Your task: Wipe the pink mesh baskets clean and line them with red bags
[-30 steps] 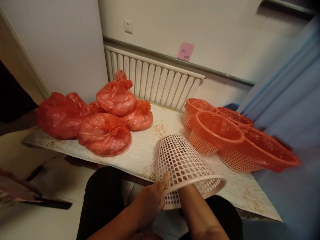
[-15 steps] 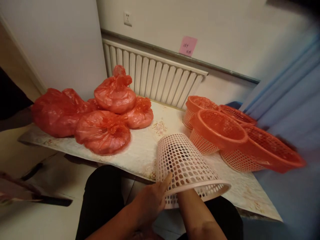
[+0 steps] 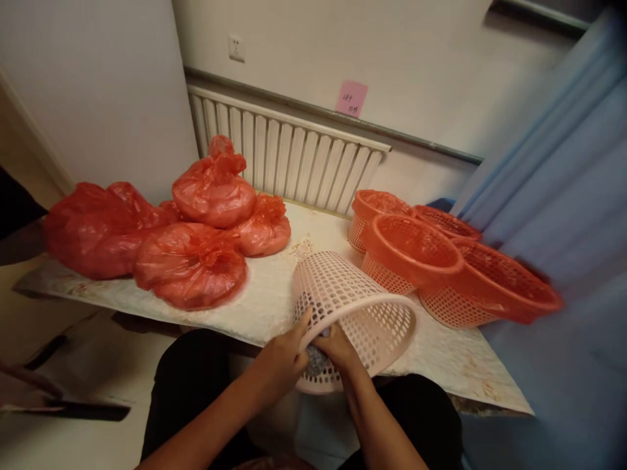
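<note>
A pale pink plastic wastebasket [image 3: 343, 281] with a holed wall lies tilted over the table's front edge, its mouth turned toward me. My left hand [image 3: 284, 359] grips the rim on its left side, the index finger stretched along the outer wall. Just inside the mouth, my right hand [image 3: 337, 347] presses a grey cloth [image 3: 317, 360] against the inner wall near the rim. Part of the cloth is covered by my fingers. My dark-clad knees are below the basket on either side.
Several tied red plastic bags [image 3: 196, 264] sit at the table's left. To the right stand several wastebaskets [image 3: 421, 251] lined with red bags, beside a blue curtain [image 3: 553, 215]. A radiator [image 3: 294, 156] runs behind the patterned tablecloth [image 3: 264, 297]. Another person's dark sleeve [image 3: 17, 202] shows at far left.
The basket has tipped so its mouth faces me more. My right hand, previously deeper inside and hidden, has drawn back to the rim, and the grey cloth has come into sight.
</note>
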Demonstrator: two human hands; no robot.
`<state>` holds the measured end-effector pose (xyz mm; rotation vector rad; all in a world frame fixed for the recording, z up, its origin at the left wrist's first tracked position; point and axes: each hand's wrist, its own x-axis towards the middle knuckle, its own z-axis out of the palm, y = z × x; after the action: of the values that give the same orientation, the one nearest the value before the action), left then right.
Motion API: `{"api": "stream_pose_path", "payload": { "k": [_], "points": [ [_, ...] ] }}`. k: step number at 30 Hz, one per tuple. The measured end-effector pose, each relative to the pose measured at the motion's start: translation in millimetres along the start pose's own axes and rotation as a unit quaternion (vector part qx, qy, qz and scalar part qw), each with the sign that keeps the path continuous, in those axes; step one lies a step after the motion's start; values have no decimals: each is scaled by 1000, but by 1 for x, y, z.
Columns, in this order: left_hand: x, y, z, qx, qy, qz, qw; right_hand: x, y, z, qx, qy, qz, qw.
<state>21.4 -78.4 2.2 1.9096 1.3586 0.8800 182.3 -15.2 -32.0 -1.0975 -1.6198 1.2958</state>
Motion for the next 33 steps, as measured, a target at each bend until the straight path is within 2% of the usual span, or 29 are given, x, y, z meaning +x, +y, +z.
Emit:
{"api": "stream_pose_path", "payload": {
  "k": [3, 5, 7, 9, 13, 16, 19, 23, 26, 30, 33],
  "points": [
    [15, 3, -11, -29, 26, -5, 999, -20, -15, -16, -40, 36, -30, 998],
    [23, 7, -16, -30, 46, -10, 998, -35, -33, -25, -112, 113, -88, 983],
    [29, 11, -17, -23, 63, -9, 998, -47, -52, -29, -191, 184, -171, 949],
    [33, 14, -15, -15, 91, 1, 996, -54, -67, -27, -253, 219, -257, 907],
    [36, 13, -9, -15, 132, 68, 989, -52, -81, -15, -375, 204, -366, 827],
    [38, 7, -4, -8, 143, 87, 986, -38, -83, -12, -472, 180, -399, 765],
    [41, 1, 1, 41, 171, 77, 981, -18, -89, -19, -531, 159, -410, 724],
    [43, 1, 2, 102, 193, 99, 971, 4, -108, -40, -570, 137, -387, 712],
    [44, 3, 0, 91, 182, 108, 973, 14, -119, -61, -582, 179, -353, 711],
    [42, 0, -2, 59, 180, 88, 978, 22, -117, -95, -535, 262, -294, 748],
    [41, -7, -1, 50, 180, 90, 978, 23, -99, -120, -473, 302, -267, 783]
  ]
}}
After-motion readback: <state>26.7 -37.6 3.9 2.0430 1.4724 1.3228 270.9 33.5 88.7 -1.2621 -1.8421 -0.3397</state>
